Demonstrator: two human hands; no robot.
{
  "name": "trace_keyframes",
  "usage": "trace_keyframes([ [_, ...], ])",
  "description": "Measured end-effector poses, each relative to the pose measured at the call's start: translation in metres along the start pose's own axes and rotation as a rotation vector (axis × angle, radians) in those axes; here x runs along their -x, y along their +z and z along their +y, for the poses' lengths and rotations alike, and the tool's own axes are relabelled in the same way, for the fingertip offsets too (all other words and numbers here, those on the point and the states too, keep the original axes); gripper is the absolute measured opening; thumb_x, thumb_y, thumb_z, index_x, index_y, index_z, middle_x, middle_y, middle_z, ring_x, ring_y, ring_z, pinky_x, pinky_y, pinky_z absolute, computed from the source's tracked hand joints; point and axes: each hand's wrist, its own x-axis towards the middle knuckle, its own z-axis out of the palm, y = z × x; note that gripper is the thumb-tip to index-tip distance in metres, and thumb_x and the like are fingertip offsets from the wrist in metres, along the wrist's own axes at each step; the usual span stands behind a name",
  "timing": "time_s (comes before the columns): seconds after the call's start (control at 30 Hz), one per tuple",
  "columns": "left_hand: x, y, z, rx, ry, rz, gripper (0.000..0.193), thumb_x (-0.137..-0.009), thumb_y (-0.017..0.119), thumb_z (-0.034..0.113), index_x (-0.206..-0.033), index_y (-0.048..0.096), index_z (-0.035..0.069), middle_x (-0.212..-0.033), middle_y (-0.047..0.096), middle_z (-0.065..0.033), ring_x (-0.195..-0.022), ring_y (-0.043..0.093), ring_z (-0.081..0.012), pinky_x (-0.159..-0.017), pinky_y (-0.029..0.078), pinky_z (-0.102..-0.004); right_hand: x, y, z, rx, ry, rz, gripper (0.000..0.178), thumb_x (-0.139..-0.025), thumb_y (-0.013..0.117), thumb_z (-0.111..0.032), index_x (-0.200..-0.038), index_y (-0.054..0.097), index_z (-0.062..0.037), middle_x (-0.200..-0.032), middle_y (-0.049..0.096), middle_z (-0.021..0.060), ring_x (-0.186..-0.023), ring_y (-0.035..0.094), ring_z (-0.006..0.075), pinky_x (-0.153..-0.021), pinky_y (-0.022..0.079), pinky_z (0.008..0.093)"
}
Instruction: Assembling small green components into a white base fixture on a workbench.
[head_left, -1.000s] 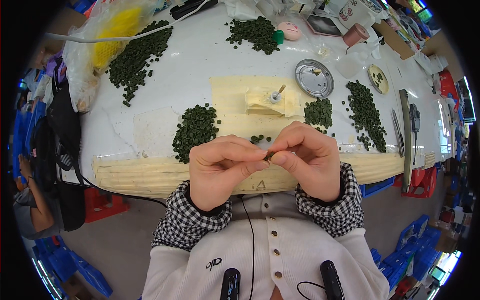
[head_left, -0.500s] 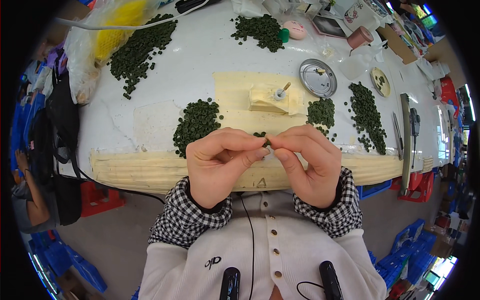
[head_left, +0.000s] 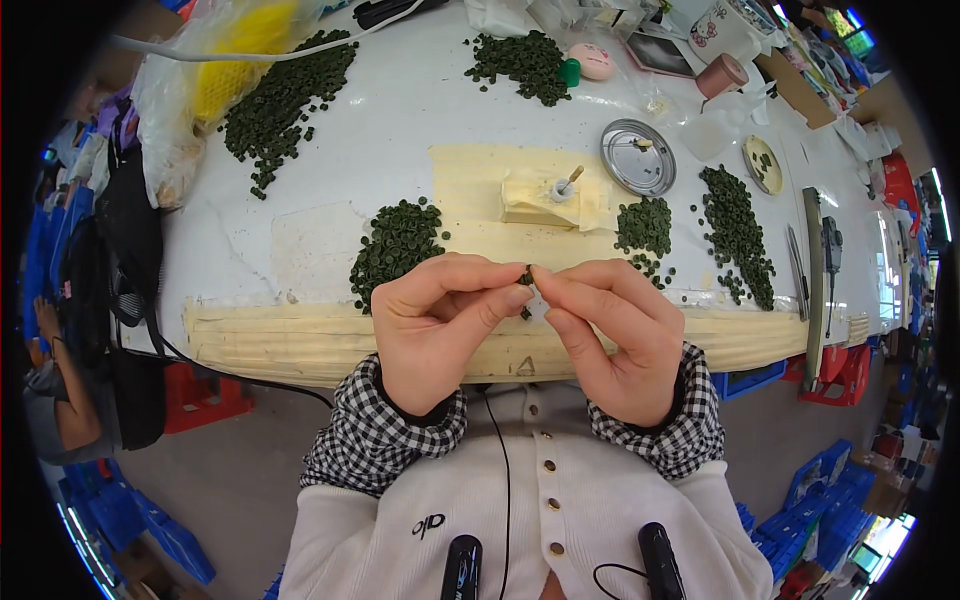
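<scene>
My left hand (head_left: 430, 325) is closed, pinching a small dark green round piece (head_left: 527, 275) between thumb and index fingertip. From the other side, my right hand (head_left: 625, 335) touches that piece with its index fingertip, its thumb standing apart. Another dark green bit (head_left: 526, 313) shows just below the left thumb. Behind my left hand lies a pile of dark green ring-like pieces (head_left: 395, 250), and beyond my right hand a smaller pile (head_left: 644, 225). Between these piles, a cream tape-covered block (head_left: 530, 205) holds a small cup (head_left: 561, 189) with a thin stick in it.
More green piles lie at the far left (head_left: 280, 105), far middle (head_left: 520, 65) and right (head_left: 737, 235). A round metal lid (head_left: 637, 157), a shallow dish (head_left: 763, 165), tweezers (head_left: 797, 270) and a pink thread spool (head_left: 721, 76) stand on the right. Another person's arm (head_left: 65, 375) shows at left.
The piece has turned slightly in my left fingertips and sits a little higher. My right index fingertip has shifted slightly on it. Otherwise the hands stay nearly where they were.
</scene>
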Motion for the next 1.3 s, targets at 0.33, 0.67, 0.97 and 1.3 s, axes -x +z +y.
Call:
trace_keyframes([
  [0.33, 0.0006, 0.0077, 0.0016, -0.238, 0.164, 0.061, 0.023, -0.08, 0.068, -0.011, -0.102, 0.07, -0.005, -0.096, 0.07, -0.0134, -0.084, 0.066, -0.0142, -0.075, 0.052, -0.0242, 0.0019, 0.0064, 0.0028, -0.008, -0.032, 0.026, 0.033, -0.081, 0.069, 0.004, -0.113, 0.067, 0.002, -0.092, 0.064, 0.0122, -0.073, 0.062, 0.0211, -0.063, 0.052, 0.0278],
  [0.67, 0.0005, 0.0087, 0.0003, -0.326, 0.243, 0.077, 0.024, -0.077, 0.068, -0.012, -0.1, 0.07, -0.005, -0.091, 0.07, -0.0139, -0.081, 0.067, -0.0169, -0.074, 0.052, -0.0254, 0.0038, 0.0075, 0.0028, -0.019, -0.035, 0.029, 0.034, -0.08, 0.069, 0.005, -0.114, 0.066, 0.0025, -0.092, 0.064, 0.0127, -0.074, 0.062, 0.0225, -0.064, 0.051, 0.0287],
  [0.97, 0.0013, 0.0057, -0.002, -0.355, 0.264, 0.052, 0.025, -0.076, 0.069, -0.012, -0.1, 0.071, -0.004, -0.09, 0.07, -0.0134, -0.079, 0.067, -0.0163, -0.07, 0.051, -0.0249, 0.0051, 0.0096, 0.0042, -0.023, -0.046, 0.041, 0.033, -0.08, 0.07, 0.005, -0.113, 0.067, 0.0029, -0.091, 0.064, 0.0128, -0.073, 0.062, 0.0224, -0.063, 0.051, 0.0286],
  [1.3, 0.0, 0.0052, 0.0044, -0.11, 0.1, -0.038, 0.022, -0.083, 0.065, -0.013, -0.104, 0.068, -0.005, -0.094, 0.069, -0.0129, -0.084, 0.067, -0.0149, -0.076, 0.054, -0.0242, 0.0051, 0.0, 0.0051, -0.097, 0.033, 0.024, 0.028, -0.083, 0.067, 0.003, -0.111, 0.068, 0.0022, -0.091, 0.065, 0.0119, -0.072, 0.064, 0.0175, -0.062, 0.051, 0.0252],
])
